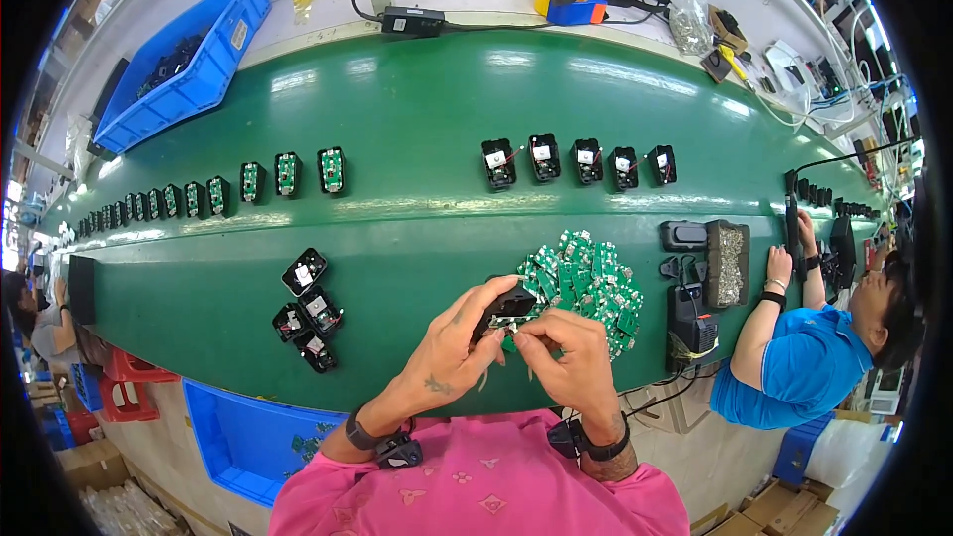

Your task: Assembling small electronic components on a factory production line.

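My left hand [447, 342] grips a small black plastic housing [506, 304], held tilted above the near edge of the green table. My right hand [574, 352] is closed at the housing's near end, thumb and finger pinched together. Something small and pale shows at those fingertips, too hidden to name. Just beyond my right hand lies a heap of green circuit boards [591, 283]. To my left sits a cluster of open black housings [320, 310] with white parts and thin wires inside.
Ahead stand a row of open housings [544, 157] and, leftward, a row with green boards [288, 174]. On the right are a tray of small metal parts [729, 263], a black corded device [692, 318] and a co-worker [804, 347]. A blue bin [223, 65] stands far left.
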Motion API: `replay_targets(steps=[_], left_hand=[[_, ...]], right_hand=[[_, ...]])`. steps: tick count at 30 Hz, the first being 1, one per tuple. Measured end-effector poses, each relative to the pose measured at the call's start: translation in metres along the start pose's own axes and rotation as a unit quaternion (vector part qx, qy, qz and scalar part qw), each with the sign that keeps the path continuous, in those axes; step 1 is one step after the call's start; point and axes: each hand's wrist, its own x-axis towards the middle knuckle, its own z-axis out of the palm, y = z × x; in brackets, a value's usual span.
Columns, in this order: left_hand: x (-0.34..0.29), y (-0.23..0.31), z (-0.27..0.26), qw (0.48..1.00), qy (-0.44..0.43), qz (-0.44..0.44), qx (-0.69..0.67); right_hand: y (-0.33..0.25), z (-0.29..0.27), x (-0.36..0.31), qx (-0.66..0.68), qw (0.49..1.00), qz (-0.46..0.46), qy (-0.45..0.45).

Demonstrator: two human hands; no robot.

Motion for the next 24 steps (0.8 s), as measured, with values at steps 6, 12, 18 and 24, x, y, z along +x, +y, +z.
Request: replay_targets(steps=[6, 12, 18, 24], left_hand=[[0.002, -0.001, 0.001, 0.988, 0.002, 0.077, 0.132], [0.004, -0.014, 0.007, 0.978, 0.033, 0.087, 0.185], [0.008, -0.018, 0.004, 0.988, 0.046, -0.066, -0.128], [0.009, -0.022, -0.008, 0.976, -0.027, -0.113, -0.183]], right_hand=[[0.004, 0.002, -0.004, -0.041, 0.999, -0.010, -0.002], [0.012, 0.015, -0.003, -0.078, 0.996, -0.021, 0.032], [0.018, 0.022, -0.012, 0.013, 0.990, 0.043, 0.137], [0.042, 0.027, -0.011, 0.300, 0.938, 0.169, 0.041]])
